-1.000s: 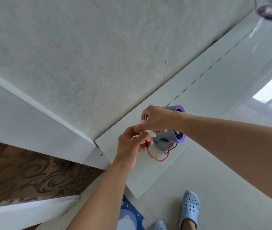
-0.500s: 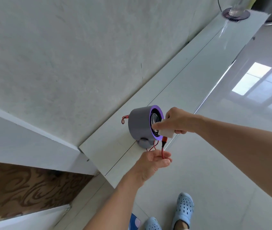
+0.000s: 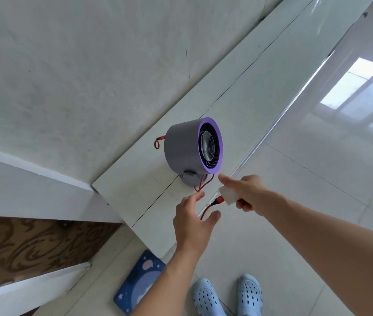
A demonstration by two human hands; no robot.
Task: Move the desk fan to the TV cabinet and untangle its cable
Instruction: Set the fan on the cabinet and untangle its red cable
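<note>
A small grey desk fan (image 3: 186,145) with a purple front ring stands on its foot near the left end of the white TV cabinet (image 3: 244,106). Its red cable (image 3: 203,184) loops out behind the body, runs under the foot and ends in a white plug block (image 3: 227,196). My right hand (image 3: 248,193) pinches that plug block just in front of the fan, forefinger stretched out. My left hand (image 3: 193,221) hovers below the fan with fingers spread, the cable passing between thumb and fingers; I cannot tell if it touches the cable.
A pale wall rises behind the cabinet. A glossy tiled floor (image 3: 317,201) lies to the right and below. A blue mat (image 3: 138,283) with a moon print and my two light-blue clogs (image 3: 226,295) are on the floor. Brown patterned panelling (image 3: 21,247) is at the lower left.
My right hand has pulled the plug block down and away from the fan's front. My left hand has turned from palm-up to fingers spread around the cable. The fan stayed put.
</note>
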